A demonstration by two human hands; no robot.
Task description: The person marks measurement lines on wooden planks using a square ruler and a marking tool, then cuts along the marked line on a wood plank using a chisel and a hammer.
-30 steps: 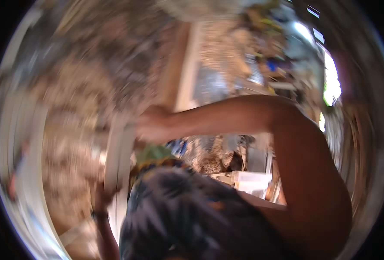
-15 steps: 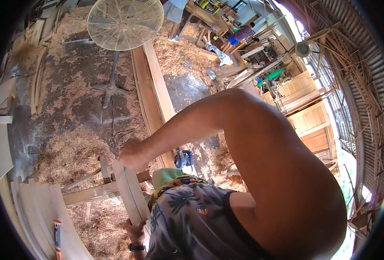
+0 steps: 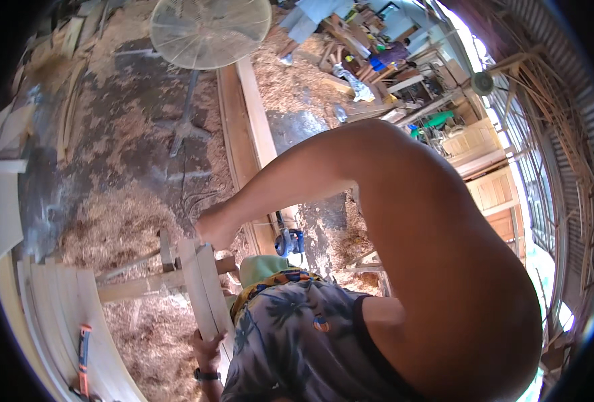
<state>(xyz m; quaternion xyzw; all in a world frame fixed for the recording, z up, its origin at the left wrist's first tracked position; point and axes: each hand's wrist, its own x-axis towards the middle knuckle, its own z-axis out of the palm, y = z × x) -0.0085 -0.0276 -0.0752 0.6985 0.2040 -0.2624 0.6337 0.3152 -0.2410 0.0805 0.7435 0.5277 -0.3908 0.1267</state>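
Observation:
Two long pale wooden boards lie side by side in front of me, a dark seam between them. My left hand, with a dark watch on its wrist, grips their near part, its fingers over the edge. My right arm reaches far across and bends down, so my right hand closes at the boards' far end; its fingers are mostly hidden. The boards rest across a wooden beam of a low stand. To the left, a hammer with an orange and dark handle lies on a row of pale planks.
A large pedestal fan stands ahead. Beside it runs a long timber, with a blue power tool at its near end. Wood shavings cover much of the floor. Panelled doors stand at right. Other people are farther off.
The whole view has shifted, so the fan and long timber sit farther right. My left hand shows slightly higher along the boards. My right hand stays at their far end.

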